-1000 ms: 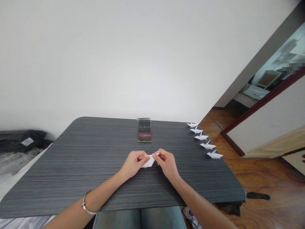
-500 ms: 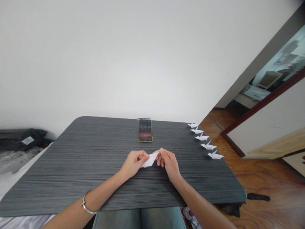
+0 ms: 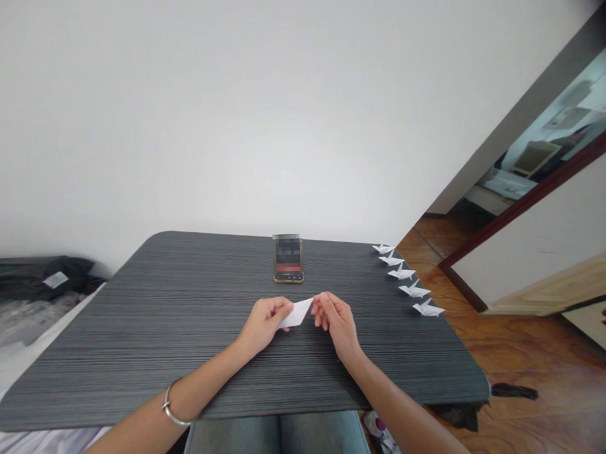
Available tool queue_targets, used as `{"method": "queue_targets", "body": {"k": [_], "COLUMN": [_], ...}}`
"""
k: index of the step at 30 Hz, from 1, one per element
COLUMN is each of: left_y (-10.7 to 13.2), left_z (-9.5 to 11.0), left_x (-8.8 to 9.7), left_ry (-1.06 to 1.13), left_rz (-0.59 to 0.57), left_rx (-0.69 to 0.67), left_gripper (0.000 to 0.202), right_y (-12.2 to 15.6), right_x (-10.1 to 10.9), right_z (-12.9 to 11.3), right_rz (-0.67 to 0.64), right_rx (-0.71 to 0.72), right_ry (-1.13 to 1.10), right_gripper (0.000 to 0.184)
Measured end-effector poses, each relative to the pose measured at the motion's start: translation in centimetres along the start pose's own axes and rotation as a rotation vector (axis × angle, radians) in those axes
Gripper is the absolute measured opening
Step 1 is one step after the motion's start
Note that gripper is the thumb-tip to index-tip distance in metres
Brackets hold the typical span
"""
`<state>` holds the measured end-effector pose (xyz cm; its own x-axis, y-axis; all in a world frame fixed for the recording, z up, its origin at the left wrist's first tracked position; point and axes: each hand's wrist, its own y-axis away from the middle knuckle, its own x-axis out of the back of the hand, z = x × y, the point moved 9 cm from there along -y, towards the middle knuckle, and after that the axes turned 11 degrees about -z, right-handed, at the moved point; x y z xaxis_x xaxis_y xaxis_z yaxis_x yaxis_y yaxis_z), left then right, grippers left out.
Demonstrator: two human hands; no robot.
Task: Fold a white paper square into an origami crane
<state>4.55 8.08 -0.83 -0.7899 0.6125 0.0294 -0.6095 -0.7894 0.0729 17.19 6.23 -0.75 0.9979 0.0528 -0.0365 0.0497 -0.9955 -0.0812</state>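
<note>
A small piece of folded white paper (image 3: 298, 313), pointed at its upper right end, is held just above the table. My left hand (image 3: 266, 321) pinches its left side between thumb and fingers. At the pointed tip, my right hand (image 3: 336, 318) has its thumb and index finger pressed together on the paper, with the other fingers curled below. Where exactly the right fingertips meet the paper is hard to make out.
The dark grey table (image 3: 152, 338) stands against a white wall. A phone (image 3: 288, 260) lies beyond my hands. Several white paper cranes (image 3: 413, 290) line the right edge. Left of the table are a black plastic bag (image 3: 41, 276) and cloth (image 3: 47, 448).
My right fingers have shifted slightly right along the paper's point, so more of the tip shows. My left hand has barely moved and keeps its pinch.
</note>
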Motion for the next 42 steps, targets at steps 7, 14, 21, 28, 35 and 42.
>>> {"method": "queue_targets", "body": {"k": [7,14,21,28,35,42], "left_y": [-0.1,-0.2,-0.3,-0.4,-0.3,-0.7], "left_z": [-0.2,-1.4,-2.1,-1.6,-1.4,-2.1], "left_x": [0.0,-0.7,-1.3,0.1,-0.1,-0.4], "left_ry": [0.009,0.115,0.234,0.284,0.35,0.254], "left_rz": [-0.016,-0.077,-0.115,-0.02,-0.041,-0.079], "left_rx": [-0.018,0.078,0.128,0.062,0.067,0.054], "left_gripper": [0.032,0.03,0.035,0.029,0.028,0.03], "right_y": [-0.2,0.1,0.1,-0.1,0.2,0.1], "right_x": [-0.8,-0.3,0.5,-0.6,-2.2,-2.0], "right_z": [0.4,0.0,-0.2,0.1,0.0,0.1], "right_rz": [-0.071,-0.02,0.052,-0.074,-0.189,-0.181], "right_rx": [-0.038,-0.026,0.013,-0.005,-0.031,-0.049], "right_ry": [0.025,0.074,0.071,0.018,0.077,0.062], "right_gripper": [0.026,0.024,0.02,0.017,0.013,0.01]}}
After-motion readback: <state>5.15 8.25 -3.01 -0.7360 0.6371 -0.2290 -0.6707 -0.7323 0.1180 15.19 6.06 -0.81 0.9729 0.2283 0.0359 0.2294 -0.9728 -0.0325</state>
